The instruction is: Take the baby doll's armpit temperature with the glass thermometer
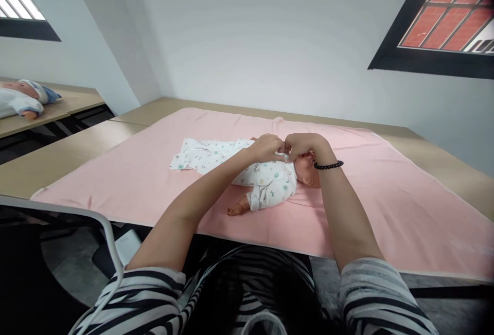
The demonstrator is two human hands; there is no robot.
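Note:
A baby doll (307, 173) lies on its back on a pink cloth (154, 186), its head toward the right. It wears a white printed garment (270, 179) that reaches past its legs to the left. My left hand (268, 148) is closed at the garment's neck and chest, fingers pinching the fabric. Close beside it, my right hand (306, 144) bends down over the doll's chin, its fingertips closed at the same collar. The two hands nearly touch, and they hide the neckline and part of the doll's face. One doll arm sticks out toward me.
The pink cloth covers most of a wooden table (111, 137) against a white wall. On another table at the far left lies a second doll (23, 98) in white and blue. A chair with a pale metal frame (110, 232) stands at the near left.

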